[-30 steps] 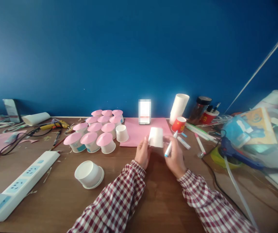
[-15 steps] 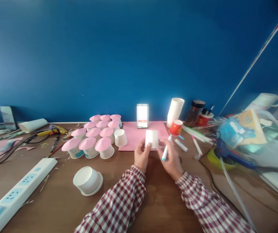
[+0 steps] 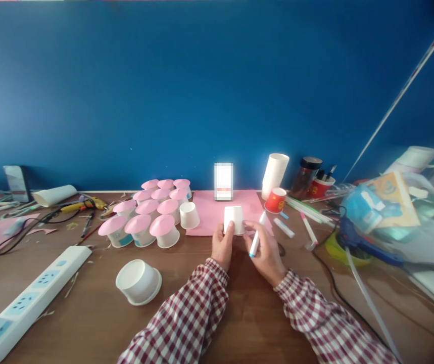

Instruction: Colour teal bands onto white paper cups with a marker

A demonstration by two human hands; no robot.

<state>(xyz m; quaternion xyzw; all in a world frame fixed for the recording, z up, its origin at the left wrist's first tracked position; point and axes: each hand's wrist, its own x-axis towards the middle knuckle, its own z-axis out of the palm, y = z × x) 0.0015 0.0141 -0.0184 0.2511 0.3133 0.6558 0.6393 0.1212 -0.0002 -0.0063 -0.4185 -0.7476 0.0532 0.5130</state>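
Observation:
My left hand (image 3: 222,246) and my right hand (image 3: 265,253) together hold a small white paper cup (image 3: 234,219), bottom up, over the near edge of a pink paper sheet (image 3: 217,210). The left thumb presses on the cup's side. My right hand also grips a white marker with a blue end (image 3: 256,241), which points up and away between its fingers. Both sleeves are red-and-white checked.
Left of the hands stand several upturned cups with pink tops (image 3: 148,217), a plain white cup (image 3: 189,215) and a stack of white cups (image 3: 138,281). A power strip (image 3: 31,293) lies at the left. A red cup (image 3: 276,200), markers (image 3: 307,227), a glue gun (image 3: 356,237) and bags crowd the right.
Both hands have drawn the cup slightly toward me and lower, from over the pink sheet to its near edge. The marker stays in the right hand.

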